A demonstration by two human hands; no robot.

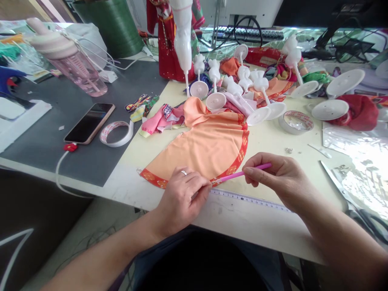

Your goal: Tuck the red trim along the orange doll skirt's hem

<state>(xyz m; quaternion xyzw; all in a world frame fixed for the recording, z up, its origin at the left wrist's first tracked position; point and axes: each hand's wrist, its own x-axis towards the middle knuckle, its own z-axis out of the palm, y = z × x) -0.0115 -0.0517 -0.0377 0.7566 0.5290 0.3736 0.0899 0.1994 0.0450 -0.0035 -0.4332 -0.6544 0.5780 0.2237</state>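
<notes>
An orange doll-size skirt (206, 141) with a red, gold-patterned border lies fanned out in front of me. My left hand (183, 198) rests on its near hem, thumb and fingers pinched together at the red border. In my right hand (273, 173) is a slim pink pen-like tool (233, 175), held between thumb and fingers. Its pale tip meets the border right beside my left fingertips; what exactly the tip touches is too small to tell. Along the hem, partly under both hands, runs a clear ruler (251, 199).
Several white mannequin forms (214, 72) on round bases stand or lie behind the skirt among cloth scraps (163, 118). Tape rolls (115, 134), a phone (90, 123) and a pink bottle (75, 64) are leftward. Scissors (342, 192) lie at right, by plastic bags (360, 161).
</notes>
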